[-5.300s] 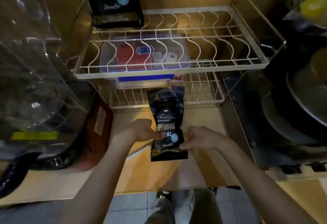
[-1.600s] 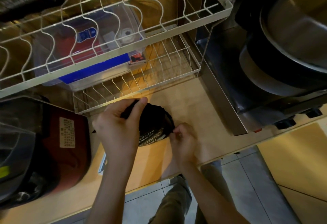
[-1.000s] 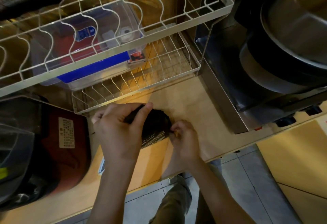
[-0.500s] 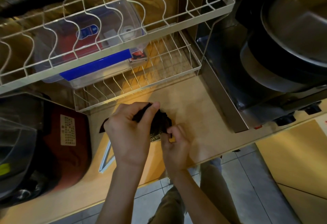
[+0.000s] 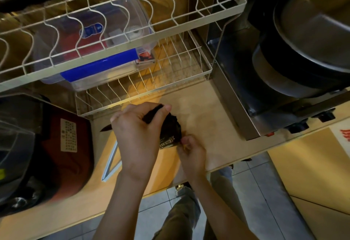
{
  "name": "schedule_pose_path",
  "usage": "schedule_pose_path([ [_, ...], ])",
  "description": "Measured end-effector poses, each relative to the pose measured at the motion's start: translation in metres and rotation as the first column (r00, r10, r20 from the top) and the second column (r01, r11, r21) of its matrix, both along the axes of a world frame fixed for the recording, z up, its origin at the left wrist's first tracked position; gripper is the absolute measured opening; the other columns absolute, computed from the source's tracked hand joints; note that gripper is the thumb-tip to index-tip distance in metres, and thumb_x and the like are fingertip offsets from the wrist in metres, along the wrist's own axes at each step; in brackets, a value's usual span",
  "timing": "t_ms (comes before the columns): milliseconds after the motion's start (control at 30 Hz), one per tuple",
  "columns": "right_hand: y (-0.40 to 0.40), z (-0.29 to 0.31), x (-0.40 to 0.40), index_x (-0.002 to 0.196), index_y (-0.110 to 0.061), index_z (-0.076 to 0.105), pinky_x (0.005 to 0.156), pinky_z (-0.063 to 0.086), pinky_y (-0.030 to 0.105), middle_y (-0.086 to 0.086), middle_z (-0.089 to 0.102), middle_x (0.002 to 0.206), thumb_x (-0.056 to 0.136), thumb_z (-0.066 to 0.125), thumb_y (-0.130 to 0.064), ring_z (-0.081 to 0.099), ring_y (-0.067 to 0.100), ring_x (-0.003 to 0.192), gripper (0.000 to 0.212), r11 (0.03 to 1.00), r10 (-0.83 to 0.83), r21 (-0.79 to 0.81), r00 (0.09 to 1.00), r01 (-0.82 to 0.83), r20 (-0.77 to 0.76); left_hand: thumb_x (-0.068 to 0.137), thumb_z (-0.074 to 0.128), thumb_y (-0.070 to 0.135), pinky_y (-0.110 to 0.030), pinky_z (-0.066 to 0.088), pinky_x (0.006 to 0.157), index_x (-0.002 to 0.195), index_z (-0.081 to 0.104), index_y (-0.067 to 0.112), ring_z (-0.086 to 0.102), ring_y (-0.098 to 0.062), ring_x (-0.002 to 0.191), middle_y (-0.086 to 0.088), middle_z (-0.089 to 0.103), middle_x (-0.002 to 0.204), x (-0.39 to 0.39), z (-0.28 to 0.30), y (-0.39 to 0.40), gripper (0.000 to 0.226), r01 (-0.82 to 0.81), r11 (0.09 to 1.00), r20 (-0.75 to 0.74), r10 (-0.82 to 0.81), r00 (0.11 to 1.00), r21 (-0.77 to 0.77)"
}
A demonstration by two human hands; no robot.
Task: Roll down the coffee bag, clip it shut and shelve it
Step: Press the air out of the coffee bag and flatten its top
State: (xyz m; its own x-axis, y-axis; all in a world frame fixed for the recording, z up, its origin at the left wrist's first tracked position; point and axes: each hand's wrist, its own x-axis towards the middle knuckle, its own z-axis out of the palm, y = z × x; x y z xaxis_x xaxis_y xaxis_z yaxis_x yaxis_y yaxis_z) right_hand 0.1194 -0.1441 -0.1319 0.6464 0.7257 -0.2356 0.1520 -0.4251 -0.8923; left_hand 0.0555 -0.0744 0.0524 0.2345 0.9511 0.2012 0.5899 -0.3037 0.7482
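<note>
The black coffee bag (image 5: pixel 170 130) stands on the wooden counter (image 5: pixel 204 118) in front of the lower wire rack, its top folded over. My left hand (image 5: pixel 139 131) covers the bag from above, with thumb and fingers pinching the folded top. My right hand (image 5: pixel 190 153) is at the bag's lower right corner with fingers closed on its edge; something small and yellowish shows between them, and I cannot tell what it is. Most of the bag is hidden under my left hand.
A white wire shelf (image 5: pixel 121 37) hangs above, over a clear plastic box with a blue lid (image 5: pixel 98 69) on the lower wire rack (image 5: pixel 170 77). A red and black appliance (image 5: pixel 64 145) sits left; steel pots (image 5: pixel 306 50) right. A white frame-like strip (image 5: pixel 111 160) lies on the counter.
Since the oldest frame the bag's top has been rolled down from full height. In the last second my right hand slid down to the bag's lower right corner.
</note>
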Motion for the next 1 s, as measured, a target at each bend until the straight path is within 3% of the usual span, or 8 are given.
schedule_pose_path([
  [233,0.005,0.002,0.004,0.073,-0.020,0.040,0.071,0.032,0.031,0.007,0.058,0.073,0.071,0.048,-0.014,0.041,0.019,0.076,0.010,0.996,0.081,-0.055,0.907,-0.064,0.413,0.074,0.063,0.033,-0.060,0.048,0.075,0.076,0.071,0.017,0.062,-0.022,0.069,0.002,0.064,0.068,0.002,0.002,0.000,0.019,-0.023,0.999,0.021,0.023,1.000,-0.025],
  [333,0.004,-0.002,0.012,0.077,-0.025,0.035,0.071,0.023,0.027,0.008,0.058,0.077,0.071,0.040,-0.021,0.043,0.022,0.082,0.008,0.986,0.161,-0.116,0.876,-0.121,0.455,0.075,0.064,0.034,-0.060,0.047,0.075,0.077,0.070,0.018,0.061,-0.026,0.071,-0.005,0.068,0.070,0.006,0.001,0.004,0.018,-0.006,0.999,0.003,0.006,1.000,-0.042],
  [500,0.014,0.017,0.034,0.070,-0.019,0.047,0.077,0.041,0.038,-0.001,0.053,0.068,0.068,0.056,-0.001,0.050,0.027,0.082,0.020,0.943,0.312,-0.202,0.915,-0.264,0.258,0.079,0.064,0.033,-0.051,0.051,0.076,0.082,0.071,0.016,0.061,-0.021,0.072,0.003,0.062,0.070,0.009,0.007,0.009,0.019,0.090,0.995,-0.073,-0.092,0.993,-0.030],
  [600,0.018,0.032,0.041,0.097,-0.010,0.057,0.084,0.050,0.041,0.010,0.066,0.096,0.066,0.063,-0.006,0.057,0.030,0.099,0.032,0.923,0.359,-0.192,0.926,-0.334,0.118,0.082,0.060,0.031,-0.048,0.051,0.080,0.091,0.069,0.016,0.057,-0.015,0.080,0.009,0.055,0.077,0.005,0.010,0.016,0.020,0.096,0.995,-0.080,-0.097,0.992,-0.024],
  [700,0.023,0.061,0.044,0.131,-0.011,0.041,0.098,0.043,0.035,0.009,0.054,0.126,0.068,0.075,-0.007,0.049,0.020,0.116,0.071,0.930,0.364,-0.050,0.931,-0.365,-0.015,0.085,0.055,0.033,-0.039,0.052,0.074,0.091,0.068,0.018,0.057,-0.013,0.081,0.008,0.062,0.080,0.003,0.009,0.018,0.021,0.152,0.988,-0.090,-0.155,0.984,-0.038],
  [833,0.036,0.099,0.049,0.143,-0.021,0.020,0.096,0.043,0.016,0.002,0.035,0.144,0.064,0.081,-0.003,0.039,0.013,0.130,0.101,0.883,0.469,0.134,0.829,-0.450,-0.304,0.090,0.037,0.042,-0.018,0.045,0.067,0.103,0.060,0.023,0.054,-0.001,0.078,0.009,0.062,0.092,-0.002,0.011,0.015,0.032,0.222,0.974,-0.011,-0.223,0.975,-0.039],
  [933,0.046,0.108,0.050,0.135,-0.017,0.036,0.080,0.046,0.003,-0.002,0.051,0.127,0.063,0.080,0.003,0.051,-0.008,0.110,0.086,0.841,0.540,0.162,0.788,-0.516,-0.296,0.089,0.038,0.039,-0.008,0.042,0.082,0.126,0.043,0.029,0.053,0.005,0.101,0.014,0.054,0.116,-0.020,0.007,0.013,0.039,0.115,0.993,0.201,-0.120,0.972,0.033],
  [1000,0.051,0.108,0.053,0.124,-0.016,0.049,0.080,0.046,0.006,-0.001,0.059,0.118,0.065,0.079,0.000,0.054,-0.002,0.109,0.069,0.834,0.551,0.141,0.799,-0.533,-0.242,0.087,0.042,0.033,-0.013,0.041,0.088,0.125,0.043,0.025,0.052,-0.001,0.106,0.008,0.055,0.117,-0.035,-0.009,0.010,0.039,-0.022,0.997,0.329,-0.006,0.944,0.080],
])
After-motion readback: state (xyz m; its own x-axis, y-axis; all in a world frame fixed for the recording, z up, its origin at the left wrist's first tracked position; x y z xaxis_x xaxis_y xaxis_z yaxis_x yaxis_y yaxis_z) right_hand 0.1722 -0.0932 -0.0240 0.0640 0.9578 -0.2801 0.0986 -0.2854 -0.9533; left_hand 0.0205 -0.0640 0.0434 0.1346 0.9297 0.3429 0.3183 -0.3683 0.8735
